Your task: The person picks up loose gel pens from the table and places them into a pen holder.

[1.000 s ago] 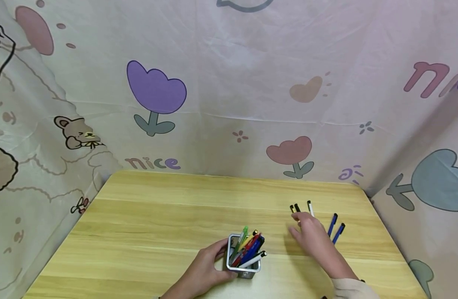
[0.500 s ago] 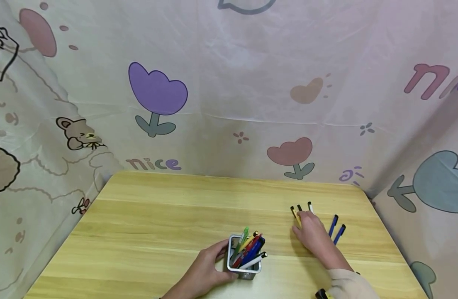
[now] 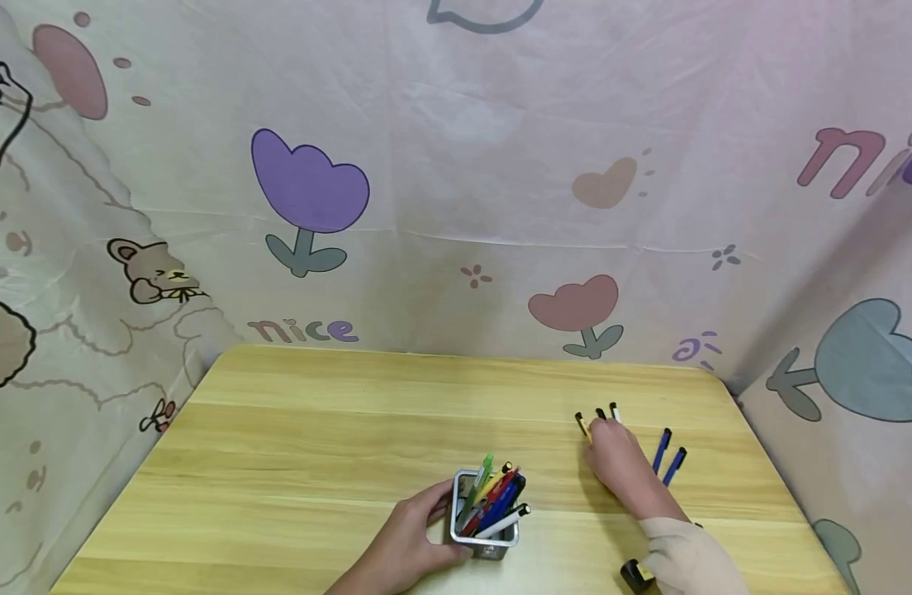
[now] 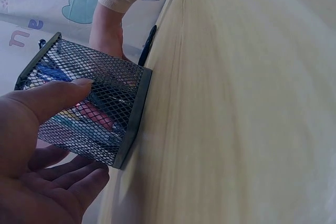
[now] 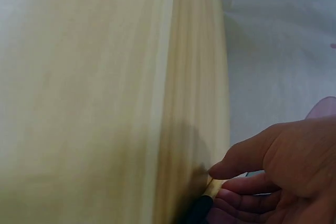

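A square metal-mesh pen holder (image 3: 493,550) stands on the table with several pens in it, among them green, yellow, red, blue and white (image 3: 501,524) ones. My left hand (image 3: 404,537) grips it from the left; in the left wrist view the thumb lies across the mesh wall. Farther right, my right hand (image 3: 623,463) reaches down over pens lying on the table. In the right wrist view its thumb and fingers pinch a yellow pen (image 5: 214,186) with a dark end. The tips of a black pen (image 3: 600,413) and a white pen (image 3: 615,411) show beyond the hand.
Two blue pens (image 3: 662,450) lie right of my right hand, partly behind the forearm. A wooden table (image 3: 315,446) spreads under everything, with a printed cloth (image 3: 426,165) hanging along its back and sides. A black device (image 3: 634,574) sits at the right wrist.
My right hand has come down onto the lying pens and its fingers have closed in. The yellow and black pen tips are farther apart. The left hand and pen holder stay in place.
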